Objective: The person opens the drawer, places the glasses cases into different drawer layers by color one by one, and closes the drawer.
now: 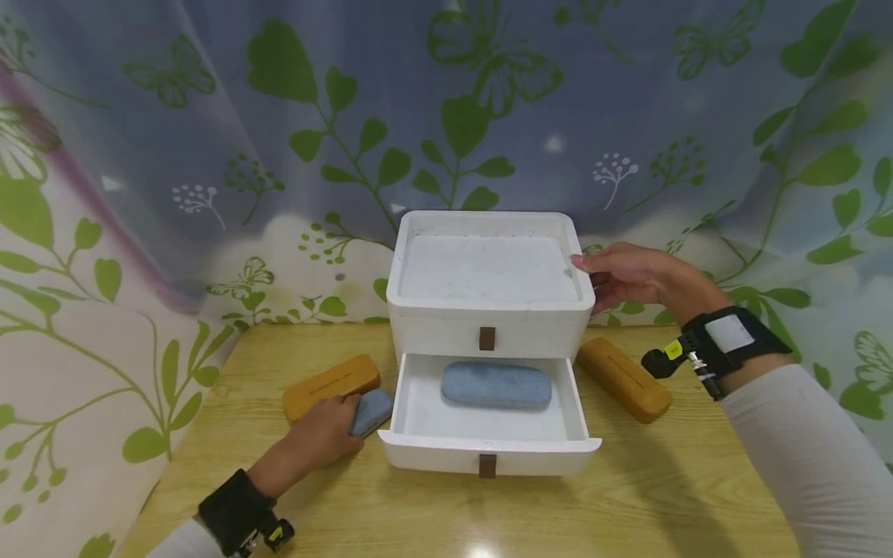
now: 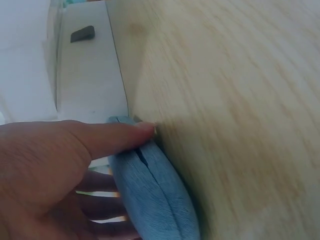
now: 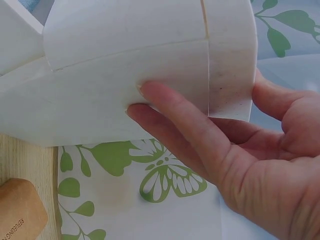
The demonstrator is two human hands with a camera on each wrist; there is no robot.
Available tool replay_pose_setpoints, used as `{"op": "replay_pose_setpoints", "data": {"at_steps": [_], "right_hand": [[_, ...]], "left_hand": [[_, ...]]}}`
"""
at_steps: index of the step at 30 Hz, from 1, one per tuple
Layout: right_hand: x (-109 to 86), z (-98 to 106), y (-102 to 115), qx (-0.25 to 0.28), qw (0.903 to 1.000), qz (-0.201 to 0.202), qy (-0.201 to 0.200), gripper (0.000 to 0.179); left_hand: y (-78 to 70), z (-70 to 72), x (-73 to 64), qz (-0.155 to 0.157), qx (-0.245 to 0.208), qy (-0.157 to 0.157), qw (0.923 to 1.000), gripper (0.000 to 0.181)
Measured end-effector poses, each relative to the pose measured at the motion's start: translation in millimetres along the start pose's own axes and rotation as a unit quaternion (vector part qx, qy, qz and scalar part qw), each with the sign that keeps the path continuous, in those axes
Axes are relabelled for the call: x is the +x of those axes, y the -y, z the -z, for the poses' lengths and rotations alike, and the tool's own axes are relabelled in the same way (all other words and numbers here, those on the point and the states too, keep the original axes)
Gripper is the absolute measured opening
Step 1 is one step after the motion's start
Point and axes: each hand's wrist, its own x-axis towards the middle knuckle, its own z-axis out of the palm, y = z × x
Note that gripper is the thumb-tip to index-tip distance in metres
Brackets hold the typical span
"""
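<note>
In the head view, my left hand (image 1: 324,430) grips a small blue glasses case (image 1: 372,412) left of a white two-drawer unit (image 1: 436,333). The left wrist view shows the thumb lying across this case (image 2: 157,192), near its seam, and fingers on its far side. The lower drawer (image 1: 418,415) is pulled out, with another blue glasses case (image 1: 496,386) lying crosswise inside. My right hand (image 1: 631,271) holds the unit's right side: the thumb is at the top rim, and fingertips (image 3: 150,92) rest against the side wall in the right wrist view.
A mustard-brown glasses case (image 1: 331,384) lies on the wooden table (image 1: 446,515) just beyond my left hand. Another mustard-brown case (image 1: 624,380) lies right of the unit, beneath my right wrist. A leaf-patterned curtain (image 1: 321,101) hangs close behind the unit.
</note>
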Motion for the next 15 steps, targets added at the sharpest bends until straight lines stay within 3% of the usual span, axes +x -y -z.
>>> {"op": "replay_pose_setpoints", "data": {"at_steps": [5, 9, 12, 15], "right_hand": [[1.2, -1, -1, 0.002, 1.0, -0.003, -0.004, 0.072], [2.0, -2, -1, 0.01, 0.9999, -0.005, -0.007, 0.071], [1.6, -2, 0, 0.011, 0.9999, -0.005, -0.008, 0.069], [1.2, -2, 1, 0.008, 0.9999, -0.003, -0.008, 0.067]], "left_hand": [[6.9, -2.4, 2.6, 0.006, -0.017, -0.009, 0.9998, 0.067], [13.3, -1.3, 3.3, 0.009, -0.045, 0.001, 0.9989, 0.067], [16.5, 5.2, 2.9, 0.008, -0.066, -0.002, 0.9978, 0.07], [19.1, 16.4, 0.4, 0.008, -0.073, -0.027, 0.9969, 0.076]]}}
